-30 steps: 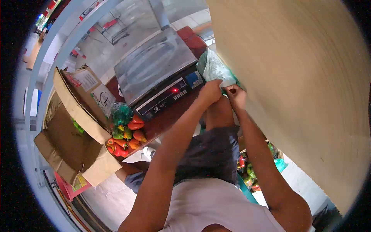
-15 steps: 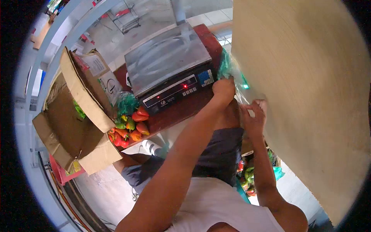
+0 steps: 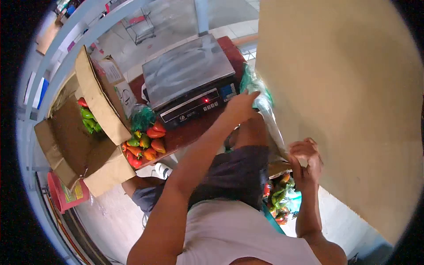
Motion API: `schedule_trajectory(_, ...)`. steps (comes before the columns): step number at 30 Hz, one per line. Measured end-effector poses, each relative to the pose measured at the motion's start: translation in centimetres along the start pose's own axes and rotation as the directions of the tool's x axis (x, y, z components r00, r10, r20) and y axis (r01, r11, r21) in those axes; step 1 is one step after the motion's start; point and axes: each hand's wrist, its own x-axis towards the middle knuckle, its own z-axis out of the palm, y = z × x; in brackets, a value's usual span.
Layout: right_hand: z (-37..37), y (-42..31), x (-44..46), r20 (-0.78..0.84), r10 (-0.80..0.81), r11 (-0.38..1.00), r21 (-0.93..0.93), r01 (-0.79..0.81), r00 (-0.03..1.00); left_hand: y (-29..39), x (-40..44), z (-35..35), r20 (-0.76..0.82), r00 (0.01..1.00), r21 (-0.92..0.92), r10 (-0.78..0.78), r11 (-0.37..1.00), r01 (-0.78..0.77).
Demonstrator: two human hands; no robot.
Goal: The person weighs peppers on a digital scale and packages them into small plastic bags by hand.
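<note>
A long piece of clear plastic bag (image 3: 272, 125) stretches taut between my two hands. My left hand (image 3: 240, 107) grips its upper end, just off the front right corner of the weighing scale (image 3: 190, 66). Right beside those fingers is a bunch of green plastic bags (image 3: 250, 81) at the table's right edge. My right hand (image 3: 307, 155) pinches the lower end of the clear plastic, with its other fingers curled, close to the large tan board. The exact grip of the left fingertips is partly hidden.
Red, orange and green peppers (image 3: 145, 143) lie on the dark red table (image 3: 187, 131) beside an open cardboard box (image 3: 104, 119) with green peppers inside. More bagged peppers (image 3: 280, 198) sit low by my right forearm. The tan board (image 3: 340, 97) stands along the right. A pink bucket (image 3: 55, 192) is at left.
My right hand has moved down and away from my left hand, pulling the clear plastic out long. The view has shifted slightly, showing more peppers inside the box.
</note>
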Motion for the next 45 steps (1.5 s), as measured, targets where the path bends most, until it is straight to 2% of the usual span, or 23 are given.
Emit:
schedule_trajectory(1,-0.1,0.3,0.5,0.045,-0.047,0.998,-0.034,0.048,0.998,-0.4,-2.0,-1.7,-0.060,0.994,-0.078,0.090,0.992,-0.095)
schedule_trajectory(3,0.9,-0.2,1.3,0.069,-0.105,0.992,0.078,0.099,0.992,3.4,-7.0,-8.7,-0.225,0.973,-0.256,-0.046,0.967,-0.013)
schedule_trajectory(5,2.3,-2.1,2.5,0.127,-0.157,0.977,0.165,0.135,0.979,8.7,-11.9,-12.8,-0.144,0.989,-0.807,-0.038,0.583,-0.095)
schedule_trajectory(6,2.8,-3.7,3.2,0.116,-0.086,0.952,0.304,0.047,0.990,8.9,-13.9,-13.1,-0.082,0.995,-0.841,0.054,0.532,-0.098)
schedule_trajectory(8,3.8,-6.3,4.5,0.135,0.035,0.820,0.562,-0.106,0.990,8.5,-17.3,-14.0,-0.132,0.991,-0.603,0.023,0.792,-0.099)
schedule_trajectory(9,5.1,-5.8,4.8,0.017,-0.055,0.769,0.638,0.032,0.998,8.6,-18.6,-14.5,-0.194,0.981,-0.701,-0.025,0.703,-0.121)
schedule_trajectory(11,5.9,-8.1,5.0,0.102,-0.011,0.638,0.767,-0.071,0.995,9.3,-21.0,-15.7,-0.286,0.950,-0.853,-0.127,0.484,-0.192)
schedule_trajectory(13,6.2,-10.1,5.2,0.209,-0.111,0.610,0.786,-0.099,0.972,9.9,-22.7,-15.8,-0.343,0.935,-0.692,-0.084,0.696,-0.192)
schedule_trajectory(15,7.0,-11.9,4.7,0.226,-0.055,0.554,0.817,-0.159,0.972,9.4,-24.6,-15.7,-0.406,0.910,-0.550,-0.078,0.817,-0.175)
schedule_trajectory(17,8.3,-11.7,4.7,0.135,0.014,0.484,0.866,-0.125,0.991,8.8,-26.7,-15.9,-0.416,0.879,-0.749,-0.234,0.637,-0.185)
schedule_trajectory(18,7.8,-11.1,4.9,0.281,0.076,0.423,0.860,-0.286,0.957,8.7,-27.6,-16.3,-0.405,0.862,-0.826,-0.305,0.527,-0.201)
schedule_trajectory(19,8.4,-10.8,5.0,0.294,-0.088,0.547,0.813,-0.200,0.952,8.7,-28.6,-16.7,-0.403,0.861,-0.820,-0.311,0.541,-0.188)
schedule_trajectory(22,9.9,-11.7,3.8,0.468,-0.232,0.596,0.761,-0.255,0.853,8.6,-30.2,-16.9,-0.426,0.835,-0.748,-0.350,0.656,-0.107)
schedule_trajectory(24,11.3,-11.8,3.0,0.490,-0.082,0.380,0.821,-0.427,0.868,7.4,-31.5,-15.7,-0.396,0.832,-0.797,-0.390,0.596,-0.100)
schedule_trajectory(26,12.6,-11.9,2.8,0.395,0.005,0.285,0.880,-0.380,0.919,6.2,-32.7,-14.4,-0.296,0.850,-0.868,-0.436,0.495,-0.048)
schedule_trajectory(28,12.8,-12.1,2.9,0.463,0.015,0.206,0.866,-0.456,0.886,5.5,-33.4,-13.8,-0.216,0.893,-0.816,-0.395,0.575,0.058)
schedule_trajectory(29,12.5,-12.3,3.1,0.470,-0.019,0.313,0.841,-0.441,0.883,5.4,-33.6,-13.9,-0.172,0.911,-0.780,-0.376,0.616,0.107)
schedule_trajectory(32,11.0,-13.3,4.2,0.450,-0.165,0.577,0.766,-0.284,0.878,6.1,-33.0,-16.0,-0.522,0.728,-0.799,-0.444,0.555,-0.234)
schedule_trajectory(34,10.5,-14.3,5.2,0.376,-0.325,0.672,0.738,-0.068,0.868,6.9,-32.7,-18.6,-0.484,0.788,-0.753,-0.382,0.641,-0.152)
schedule_trajectory(35,9.6,-15.0,5.7,0.443,-0.312,0.731,0.677,-0.086,0.840,7.7,-32.2,-19.7,-0.427,0.840,-0.707,-0.336,0.703,-0.078)
schedule_trajectory(37,9.2,-14.9,6.0,0.448,-0.335,0.721,0.688,-0.080,0.829,7.3,-31.1,-20.0,-0.340,0.919,-0.574,-0.202,0.818,-0.033)
schedule_trajectory(40,8.7,-13.8,6.8,0.435,-0.372,0.764,0.645,0.004,0.820,7.5,-31.0,-19.9,-0.120,0.924,-0.616,-0.364,0.757,0.218)
schedule_trajectory(45,8.8,-12.8,6.9,0.468,-0.353,0.767,0.640,-0.035,0.810,7.5,-31.0,-19.1,-0.189,0.950,-0.662,-0.249,0.747,0.064)
